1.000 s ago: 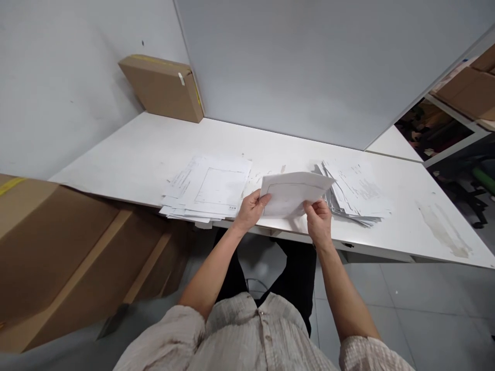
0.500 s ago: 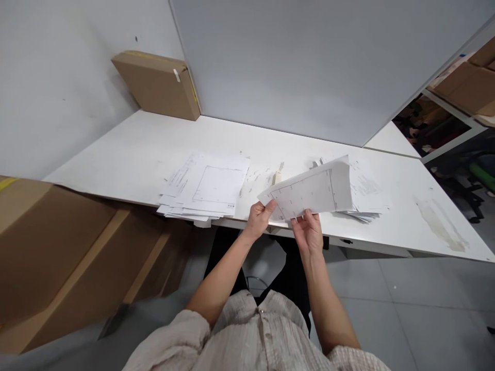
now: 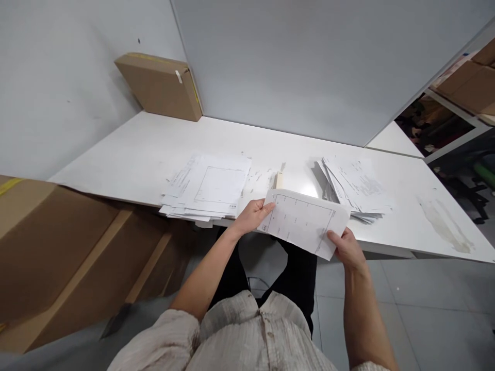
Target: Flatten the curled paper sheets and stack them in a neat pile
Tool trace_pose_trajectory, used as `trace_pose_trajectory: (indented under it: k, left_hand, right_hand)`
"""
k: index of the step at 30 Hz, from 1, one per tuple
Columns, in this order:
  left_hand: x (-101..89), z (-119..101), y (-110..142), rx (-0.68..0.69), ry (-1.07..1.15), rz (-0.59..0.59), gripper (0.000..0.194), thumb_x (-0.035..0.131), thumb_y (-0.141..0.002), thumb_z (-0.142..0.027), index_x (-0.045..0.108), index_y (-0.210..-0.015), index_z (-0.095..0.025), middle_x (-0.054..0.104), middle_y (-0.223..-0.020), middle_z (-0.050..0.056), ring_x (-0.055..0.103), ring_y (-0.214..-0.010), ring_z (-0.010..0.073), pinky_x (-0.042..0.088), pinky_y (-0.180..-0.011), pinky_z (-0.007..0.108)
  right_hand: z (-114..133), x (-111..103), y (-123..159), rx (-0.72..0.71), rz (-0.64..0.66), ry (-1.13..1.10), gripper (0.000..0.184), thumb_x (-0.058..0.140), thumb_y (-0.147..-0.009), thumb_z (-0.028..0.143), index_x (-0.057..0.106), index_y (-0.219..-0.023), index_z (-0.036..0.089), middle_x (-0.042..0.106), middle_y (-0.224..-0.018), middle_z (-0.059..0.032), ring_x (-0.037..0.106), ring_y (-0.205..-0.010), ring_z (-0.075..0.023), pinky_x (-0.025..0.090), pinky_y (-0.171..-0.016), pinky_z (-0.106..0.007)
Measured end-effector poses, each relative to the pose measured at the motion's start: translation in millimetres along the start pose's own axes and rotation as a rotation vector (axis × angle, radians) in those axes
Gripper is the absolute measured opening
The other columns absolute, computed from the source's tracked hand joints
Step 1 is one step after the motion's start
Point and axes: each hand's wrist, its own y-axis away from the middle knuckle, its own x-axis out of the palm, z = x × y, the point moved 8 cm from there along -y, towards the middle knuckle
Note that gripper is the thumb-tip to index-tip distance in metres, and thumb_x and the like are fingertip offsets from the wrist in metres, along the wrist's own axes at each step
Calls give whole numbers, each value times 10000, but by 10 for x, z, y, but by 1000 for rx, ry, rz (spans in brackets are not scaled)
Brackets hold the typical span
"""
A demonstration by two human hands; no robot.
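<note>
1. Now both hands grip one printed sheet (image 3: 303, 220) over the near edge of the bench (image 3: 127, 154).
2. Left hand (image 3: 252, 215) pinches its 9 o'clock corner; right hand (image 3: 347, 247) closes on its 4 o'clock corner.
3. At 10 o'clock lies the left paper pile (image 3: 209, 188); at 2 o'clock the right paper pile (image 3: 353, 188).

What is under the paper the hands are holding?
Under the sheet held by the left hand and right hand lie the white table edge and dark trousers. Whatever sits on the table right beneath it is covered.
</note>
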Motion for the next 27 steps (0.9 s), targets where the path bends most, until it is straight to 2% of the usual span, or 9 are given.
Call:
trace_pose_trajectory:
  k: [2, 6, 9, 14, 17, 22, 25, 27]
  left_hand:
    - [-2, -54, -1, 29, -48, 10, 454, 516, -831, -520, 667, -1009, -130, 702, -902, 80, 649, -854, 219, 519, -723, 328]
    - [-48, -219, -8, 190, -139, -20, 371, 515, -845, -462, 674, -1007, -168, 691, -957, 58, 614, -978, 216, 476, -868, 343]
    - [-72, -144, -47, 214, -162, -34, 347, 521, -838, -447, 668, -1016, -189, 683, -979, 58, 596, -1020, 217, 459, -890, 334]
    - [-142, 137, -117, 136, -215, -98, 316, 552, -795, -478, 675, -819, -188, 659, -750, 36, 611, -872, 237, 483, -751, 319]
    - [-186, 142, -141, 128, -227, -142, 313, 558, -786, -480, 654, -766, -183, 623, -689, 19, 595, -800, 216, 469, -689, 292]
    - [-206, 85, -215, 124, -200, -205, 323, 557, -785, -478, 622, -753, -163, 608, -698, -2, 559, -689, 150, 426, -610, 236]
    - [-227, 123, -252, 81, -195, -257, 309, 593, -765, -462, 635, -783, -157, 637, -744, 15, 579, -709, 153, 433, -613, 236]
    - [-219, 167, -268, 41, -169, -241, 315, 651, -723, -433, 647, -874, -156, 667, -836, 38, 604, -760, 169, 459, -638, 246]
  right_hand:
    - [77, 36, 55, -51, -18, 145, 350, 708, -696, 428, 695, -943, 180, 711, -865, -85, 648, -795, -246, 526, -679, -349]
    - [427, 90, 141, -310, -160, 406, 234, 658, -747, 396, 711, -874, 207, 695, -846, -57, 624, -811, -234, 505, -694, -331]
    - [500, 169, 104, -373, -156, 430, 182, 642, -754, 373, 717, -832, 227, 687, -849, -42, 616, -809, -223, 490, -719, -331]
    - [308, 38, 13, -216, -257, 257, 154, 745, -636, 325, 724, -760, 238, 679, -751, -32, 609, -799, -244, 495, -676, -337]
    - [287, 5, 26, -177, -252, 252, 180, 777, -592, 288, 722, -753, 227, 682, -751, -34, 610, -837, -261, 505, -677, -342]
    - [254, 56, 148, -194, -294, 215, 263, 771, -614, 312, 713, -842, 193, 696, -840, -50, 605, -926, -259, 519, -721, -340]
    - [-38, 183, 255, -27, -289, 123, 264, 760, -634, 356, 700, -800, 160, 680, -723, -48, 618, -695, -220, 505, -530, -305]
    - [-272, 275, 354, 98, -305, -6, 305, 742, -658, 384, 696, -848, 150, 688, -741, -50, 616, -647, -209, 488, -467, -290]
